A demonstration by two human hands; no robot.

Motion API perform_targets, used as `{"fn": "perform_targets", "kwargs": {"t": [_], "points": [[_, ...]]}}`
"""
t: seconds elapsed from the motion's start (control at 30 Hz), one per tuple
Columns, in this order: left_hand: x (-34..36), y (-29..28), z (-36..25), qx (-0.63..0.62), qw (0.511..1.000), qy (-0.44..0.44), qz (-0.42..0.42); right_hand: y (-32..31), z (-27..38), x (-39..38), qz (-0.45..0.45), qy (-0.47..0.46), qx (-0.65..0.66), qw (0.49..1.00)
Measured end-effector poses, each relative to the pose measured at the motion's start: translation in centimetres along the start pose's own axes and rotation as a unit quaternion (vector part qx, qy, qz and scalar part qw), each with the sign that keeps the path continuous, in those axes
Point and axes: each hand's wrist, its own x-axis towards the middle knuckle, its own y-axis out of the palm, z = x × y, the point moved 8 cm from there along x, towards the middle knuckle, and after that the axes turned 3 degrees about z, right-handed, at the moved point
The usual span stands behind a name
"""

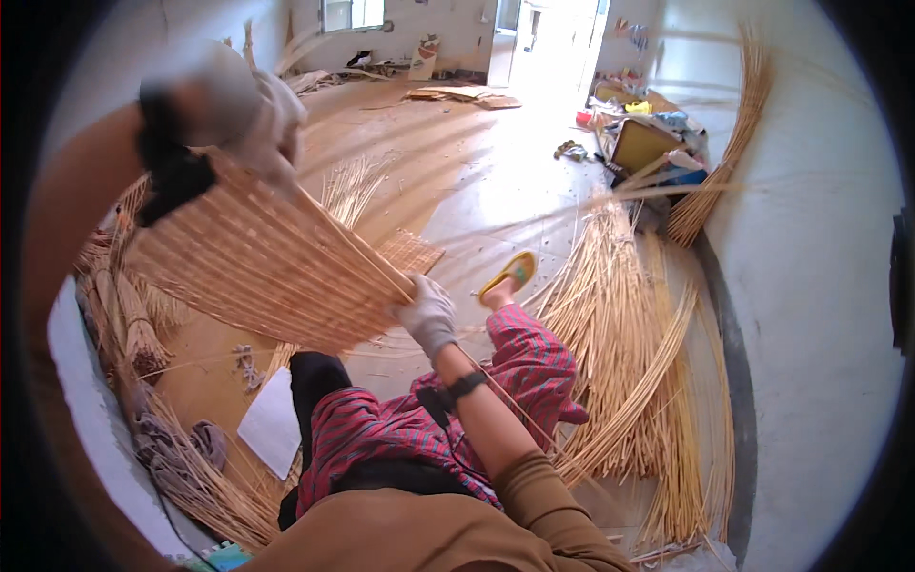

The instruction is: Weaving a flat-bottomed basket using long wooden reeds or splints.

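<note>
Flat brown cardboard pieces (457, 93) on brown-and-grey floor (477, 143) | brightly lit open doorway (558, 48) beyond | small yellow object (638, 108), perhaps plastic, on multicoloured heap (640, 148) near white wall (801, 238) | crumpled greyish cloth (179, 452), lower left

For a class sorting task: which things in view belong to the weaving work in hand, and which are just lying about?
Belongs to the work:
- woven panel, held by the left hand and right hand
- loose straw-coloured strands, probably its material

Seemingly just lying about:
- white sheet
- crumpled grey cloth
- flat cardboard
</note>
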Motion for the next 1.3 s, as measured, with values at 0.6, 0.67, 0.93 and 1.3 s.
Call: {"fn": "perform_targets", "kwargs": {"t": [0.6, 0.67, 0.93, 1.3], "points": [[-17.9, 4.5, 15.3, -0.289, 0.691, 0.092, -0.656, -36.4, 25.9, 3.9, -0.279, -0.421, -0.24, 0.829], [-10.4, 7.1, 14.8, -0.318, 0.725, 0.14, -0.595, -37.7, 26.6, 1.6, -0.266, -0.356, -0.379, 0.812], [3.2, 16.5, 6.9, -0.389, 0.8, 0.281, -0.36, -22.8, 7.7, 3.9, 0.147, -0.107, -0.281, 0.942], [16.4, 27.6, 2.9, -0.629, 0.72, 0.278, -0.095, -10.9, -2.1, 9.5, 0.14, -0.081, -0.384, 0.909]]}}
